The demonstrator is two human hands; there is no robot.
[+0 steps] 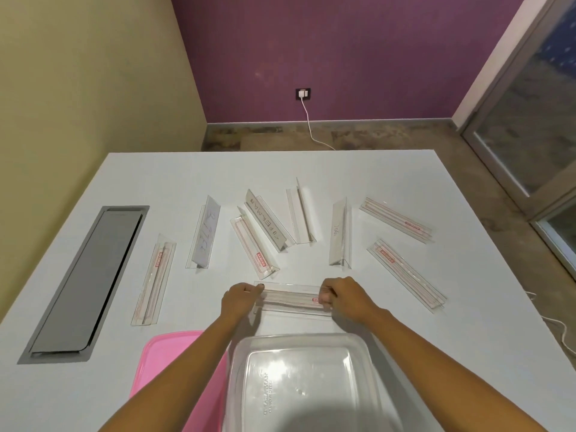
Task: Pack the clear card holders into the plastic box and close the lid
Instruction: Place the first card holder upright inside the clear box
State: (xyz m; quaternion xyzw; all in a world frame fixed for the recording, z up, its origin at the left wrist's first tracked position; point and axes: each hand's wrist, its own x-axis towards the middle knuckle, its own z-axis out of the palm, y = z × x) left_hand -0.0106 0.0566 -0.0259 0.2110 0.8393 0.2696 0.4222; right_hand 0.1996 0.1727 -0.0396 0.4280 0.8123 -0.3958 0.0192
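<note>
A clear card holder (293, 299) lies crosswise just beyond the clear plastic box (299, 378). My left hand (240, 299) grips its left end and my right hand (346, 299) grips its right end. The box stands open at the near edge, with nothing visible inside it. Its pink lid (162, 366) lies flat to the left of the box, partly under my left forearm. Several more clear card holders are scattered across the white table (436, 182), among them one marked SUPERMAN (268, 221) and one with handwriting (205, 236).
A grey metal cable hatch (84, 285) is set into the table at the left. Other holders lie at the far left (154, 283) and the right (405, 274). A white cable (558, 325) hangs past the table's right edge. Beyond the table is floor and a purple wall.
</note>
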